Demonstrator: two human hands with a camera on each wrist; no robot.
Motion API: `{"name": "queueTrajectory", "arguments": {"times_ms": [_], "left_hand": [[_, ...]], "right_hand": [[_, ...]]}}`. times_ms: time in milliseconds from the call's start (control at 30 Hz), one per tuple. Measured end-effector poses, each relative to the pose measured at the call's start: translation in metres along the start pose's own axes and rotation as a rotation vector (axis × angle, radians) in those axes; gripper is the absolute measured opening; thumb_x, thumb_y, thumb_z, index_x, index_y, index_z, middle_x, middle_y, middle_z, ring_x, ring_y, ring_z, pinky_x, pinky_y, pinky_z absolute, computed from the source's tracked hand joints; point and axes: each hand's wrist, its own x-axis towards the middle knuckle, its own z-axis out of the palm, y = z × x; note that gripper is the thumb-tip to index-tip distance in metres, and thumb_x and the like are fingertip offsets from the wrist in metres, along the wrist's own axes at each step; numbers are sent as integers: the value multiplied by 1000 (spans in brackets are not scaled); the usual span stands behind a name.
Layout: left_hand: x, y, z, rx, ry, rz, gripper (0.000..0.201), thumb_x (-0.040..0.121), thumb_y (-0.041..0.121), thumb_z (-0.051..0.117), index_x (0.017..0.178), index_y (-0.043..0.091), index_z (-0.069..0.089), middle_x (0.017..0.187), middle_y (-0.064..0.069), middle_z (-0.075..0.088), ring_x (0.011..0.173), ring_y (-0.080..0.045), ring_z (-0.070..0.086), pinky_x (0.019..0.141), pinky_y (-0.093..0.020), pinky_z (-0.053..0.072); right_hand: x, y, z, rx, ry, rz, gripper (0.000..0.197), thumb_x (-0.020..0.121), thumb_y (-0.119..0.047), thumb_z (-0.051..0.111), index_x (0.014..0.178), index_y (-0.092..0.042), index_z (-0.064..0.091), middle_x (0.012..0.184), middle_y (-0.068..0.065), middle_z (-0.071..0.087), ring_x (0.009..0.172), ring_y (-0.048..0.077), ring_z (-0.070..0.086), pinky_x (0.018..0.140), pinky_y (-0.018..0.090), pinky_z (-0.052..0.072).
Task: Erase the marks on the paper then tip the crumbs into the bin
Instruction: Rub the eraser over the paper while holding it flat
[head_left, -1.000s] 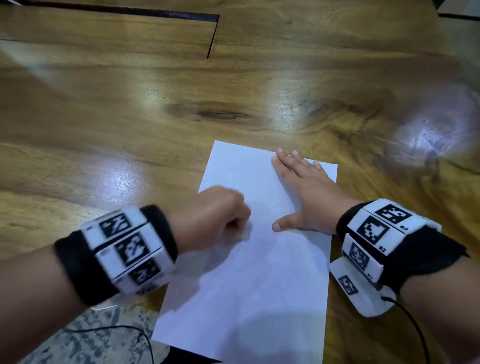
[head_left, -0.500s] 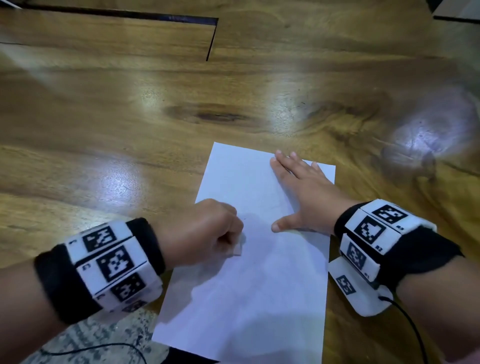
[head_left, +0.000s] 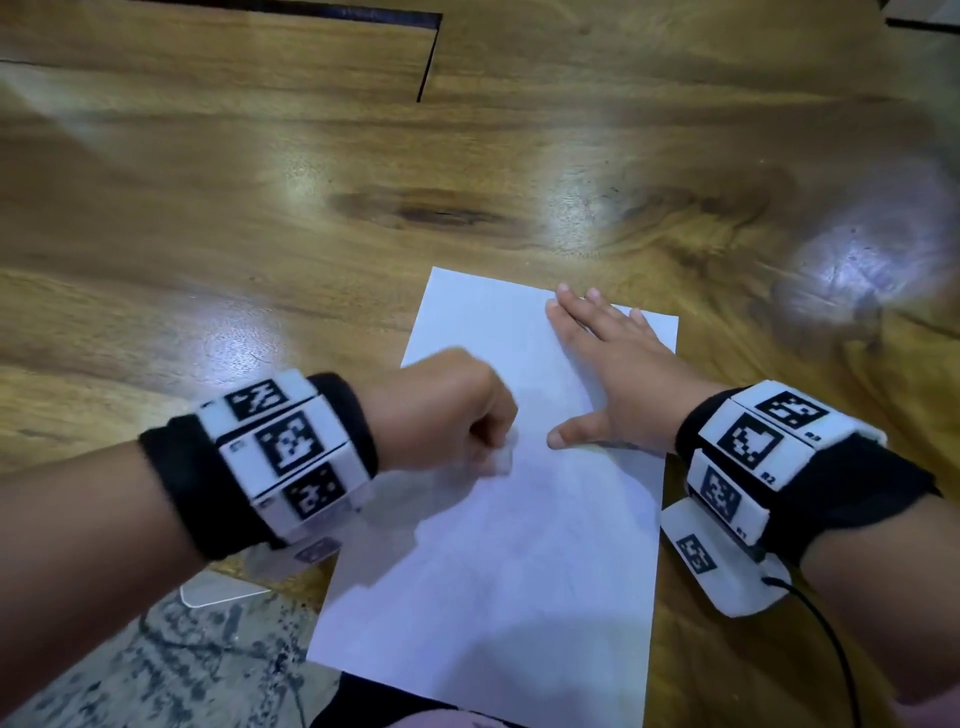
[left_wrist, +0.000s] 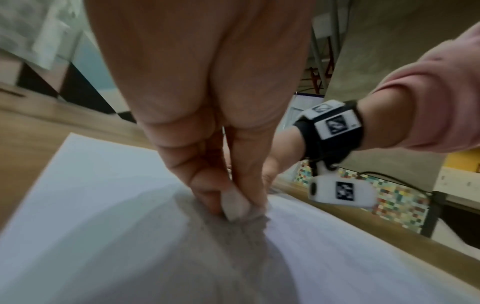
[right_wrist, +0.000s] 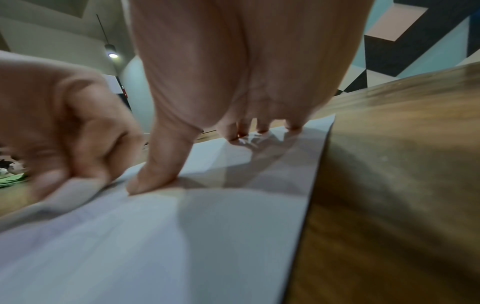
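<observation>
Currently an eraser (left_wrist: 235, 207) is pinched in the left hand (head_left: 447, 410), pressed to the paper (head_left: 519, 571) mid-sheet on the worktop (head_left: 260, 234). The far right corner is pinned by the flat right hand (head_left: 618, 374); faint marks lie nearer, along the sheet's long axis.

The left hand (left_wrist: 207, 123) pinches what looks like an eraser (left_wrist: 233, 207) against the paper (left_wrist: 103, 205).

— Where does your paper (head_left: 498, 597) lie?
— On the counter (head_left: 260, 234), before you. Your right hand (head_left: 618, 374) lies on its far right corner; your left hand (head_left: 441, 415) sets the eraser (left_wrist: 233, 207) on it, left of your right thumb.
</observation>
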Motion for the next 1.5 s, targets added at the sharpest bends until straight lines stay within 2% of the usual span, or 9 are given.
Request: {"name": "queueTrajectory", "arguments": {"times_ms": [67,233,467,700,867,1033,1200,1300,1500], "left_hand": [[-2,-1,-1,5,-32,-21,11,68,17,72,69,9,65,71,-2,65,68,-18,56,60,-21,42],[30,-4,-19,64,269,-88,5,72,10,67,69,8,64,70,-4,59,69,-20,48,56,-27,26],[-19,-6,9,27,-20,48,5,67,9,69,64,10,65,71,-5,65,66,-18,56,56,-21,40],[32,-17,-39,-43,362,-200,14,70,15,72,82,8,68,71,-6,63,63,-17,51,48,-6,34],[21,-14,-16,1,287,-122,10,68,18,74,68,11,67,74,-5,69,68,-18,54,53,-18,33],[-11,-15,0,12,-41,-30,7,66,11,73,68,12,66,70,4,63,68,-12,56,62,-20,44],[30,-13,-28,64,234,-116,5,72,8,66,76,10,63,75,-5,63,70,-18,47,53,-10,32],[18,-10,-15,100,184,-37,11,75,16,55,66,15,50,70,-6,55,69,-25,47,56,-29,29],[-23,-14,7,81,45,50,6,72,12,64,69,11,60,75,-5,60,69,-21,53,60,-33,42]], "right_hand": [[0,0,0,5,5,1,121,69,-59,68,148,-20,-15,155,-8,-25,143,13,-21,116,35,-10],[0,-1,0,18,11,-1,121,68,-58,70,149,-22,-14,155,-9,-24,143,13,-20,116,35,-11],[-2,-2,-2,24,1,3,120,70,-56,69,148,-20,-15,155,-9,-24,143,12,-21,116,34,-10],[-2,-3,-1,23,5,12,121,69,-57,70,149,-21,-13,156,-8,-23,144,13,-20,117,36,-9],[-2,-2,-1,26,-1,11,121,69,-57,70,149,-21,-14,155,-9,-24,143,12,-21,117,35,-10],[-2,-3,-1,16,-2,11,120,70,-56,69,149,-21,-15,155,-8,-24,143,12,-21,117,35,-10],[-1,-4,-1,13,-2,23,120,70,-56,70,148,-22,-15,155,-10,-25,143,11,-21,117,35,-10],[-1,-3,0,20,-4,22,121,69,-56,70,148,-23,-15,154,-11,-25,143,10,-22,116,33,-11],[-2,-3,-1,17,-14,19,119,71,-56,68,148,-22,-16,154,-10,-26,142,10,-23,116,34,-12]]}}
